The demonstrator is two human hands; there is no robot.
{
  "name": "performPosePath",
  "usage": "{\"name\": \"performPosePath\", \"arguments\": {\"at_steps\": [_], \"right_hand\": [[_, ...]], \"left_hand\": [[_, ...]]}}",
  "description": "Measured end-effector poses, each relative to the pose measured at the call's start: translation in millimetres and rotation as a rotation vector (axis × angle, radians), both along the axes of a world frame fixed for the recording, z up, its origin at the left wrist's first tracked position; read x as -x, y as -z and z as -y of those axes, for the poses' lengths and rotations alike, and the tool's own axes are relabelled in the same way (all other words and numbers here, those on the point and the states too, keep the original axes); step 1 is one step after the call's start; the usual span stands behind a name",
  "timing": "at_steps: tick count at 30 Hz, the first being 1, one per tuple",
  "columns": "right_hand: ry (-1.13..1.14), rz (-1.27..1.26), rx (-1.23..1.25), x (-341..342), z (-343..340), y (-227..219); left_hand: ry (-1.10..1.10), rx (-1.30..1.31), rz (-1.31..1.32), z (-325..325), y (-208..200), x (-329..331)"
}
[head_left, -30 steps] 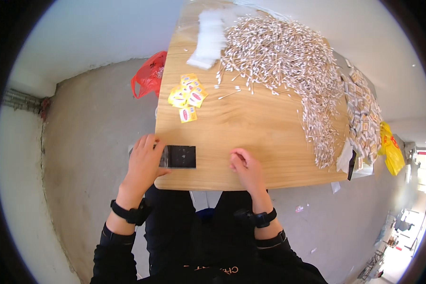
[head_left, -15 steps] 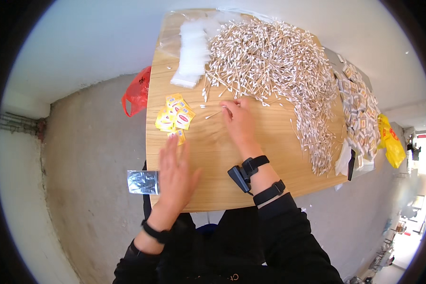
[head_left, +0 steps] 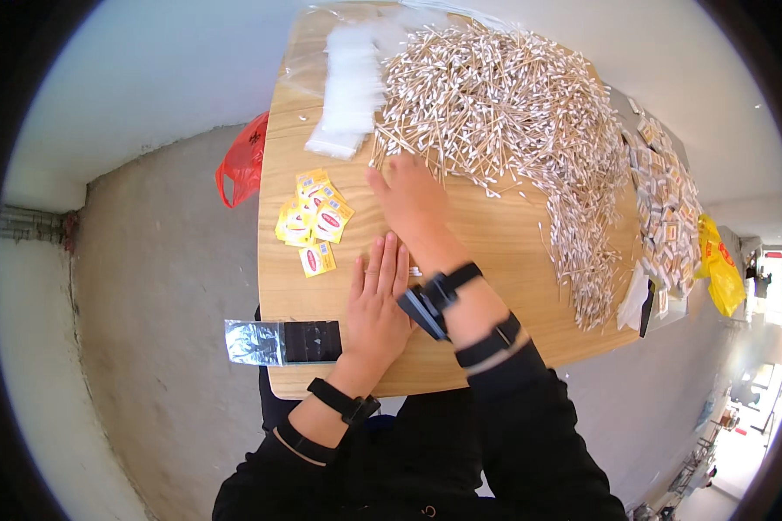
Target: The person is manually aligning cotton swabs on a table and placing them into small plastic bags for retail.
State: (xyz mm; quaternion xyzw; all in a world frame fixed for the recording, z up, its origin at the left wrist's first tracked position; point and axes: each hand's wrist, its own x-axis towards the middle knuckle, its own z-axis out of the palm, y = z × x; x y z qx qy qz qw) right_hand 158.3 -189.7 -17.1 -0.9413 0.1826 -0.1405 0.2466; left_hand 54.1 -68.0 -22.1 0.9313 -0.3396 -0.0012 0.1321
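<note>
Reaching toward cotton swabs (head_left: 504,104); right hand (head_left: 415,201)

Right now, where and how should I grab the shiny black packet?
From the left, I'd pinch the packet by its shiny left end, thumb above, fingers below. It lies flat, but that end sticks out past the edge of the table, so there's likely room underneath. The black end rests on the table near the left hand.
</note>
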Motion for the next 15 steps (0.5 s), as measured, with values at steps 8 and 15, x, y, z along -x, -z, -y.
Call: {"name": "performPosePath", "arguments": {"at_steps": [8,15], "right_hand": [[-0.013,0.032,0.025,3,27,13],[-0.211,0.200,-0.369,132,33,11]], "left_hand": [[0.008,-0.002,-0.099,3,-7,1],[0.028,0.077,-0.025,1,3,21]]}}
